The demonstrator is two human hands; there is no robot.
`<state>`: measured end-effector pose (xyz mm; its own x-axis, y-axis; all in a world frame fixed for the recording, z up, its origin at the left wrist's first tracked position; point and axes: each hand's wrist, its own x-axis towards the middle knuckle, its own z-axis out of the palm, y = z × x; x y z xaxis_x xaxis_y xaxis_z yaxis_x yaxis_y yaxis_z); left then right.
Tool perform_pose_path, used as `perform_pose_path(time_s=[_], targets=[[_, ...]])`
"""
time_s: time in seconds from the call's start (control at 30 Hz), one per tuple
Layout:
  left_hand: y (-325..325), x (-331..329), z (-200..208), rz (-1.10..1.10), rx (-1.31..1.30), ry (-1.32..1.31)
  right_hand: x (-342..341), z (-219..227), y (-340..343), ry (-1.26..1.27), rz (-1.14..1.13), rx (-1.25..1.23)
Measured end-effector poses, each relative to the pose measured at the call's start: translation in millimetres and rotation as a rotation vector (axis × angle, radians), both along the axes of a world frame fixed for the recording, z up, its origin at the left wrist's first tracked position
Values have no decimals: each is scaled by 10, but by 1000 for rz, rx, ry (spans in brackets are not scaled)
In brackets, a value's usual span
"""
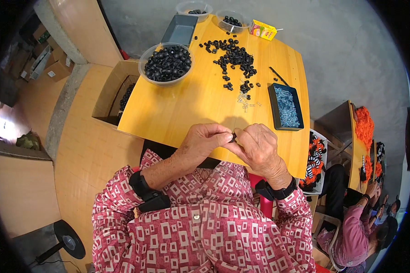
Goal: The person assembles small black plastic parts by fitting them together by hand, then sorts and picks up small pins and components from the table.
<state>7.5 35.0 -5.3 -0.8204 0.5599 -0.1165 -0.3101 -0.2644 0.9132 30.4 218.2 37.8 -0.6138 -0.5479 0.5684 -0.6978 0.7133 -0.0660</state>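
Two hands, black piece, bare near table edge

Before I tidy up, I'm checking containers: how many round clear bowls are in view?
3: a large bowl at the table's left edge, a smaller bowl behind the grey tray, and a third bowl left of the yellow carton. Others could be hidden.

1. Mottled grey wall behind a yellow wooden table
2. Wood-toned floor, crossed by a grey strip at the left
3. White glare of light near the far left edge
4. Beige panel at the lower left
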Motion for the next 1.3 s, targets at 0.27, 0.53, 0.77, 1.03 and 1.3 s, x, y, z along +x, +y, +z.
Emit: perform_pose_path(time_s=[0.27,0.53,0.77,1.03,1.3], targets=[[29,23,-54,51,-36,26,61,-18,-48,-54,-69,21],[-22,-75,-10,-17,-153,41,38,-36,-66,-121,-101,8],[64,-149,-44,131,10,82,-25,41,-192,-91,-95,-64],[255,-146,82,51,48,49,-96,-121,-180,-84,-53,-101],[309,-67,67,76,97,94,-83,-213,-248,-42,63,-153]])
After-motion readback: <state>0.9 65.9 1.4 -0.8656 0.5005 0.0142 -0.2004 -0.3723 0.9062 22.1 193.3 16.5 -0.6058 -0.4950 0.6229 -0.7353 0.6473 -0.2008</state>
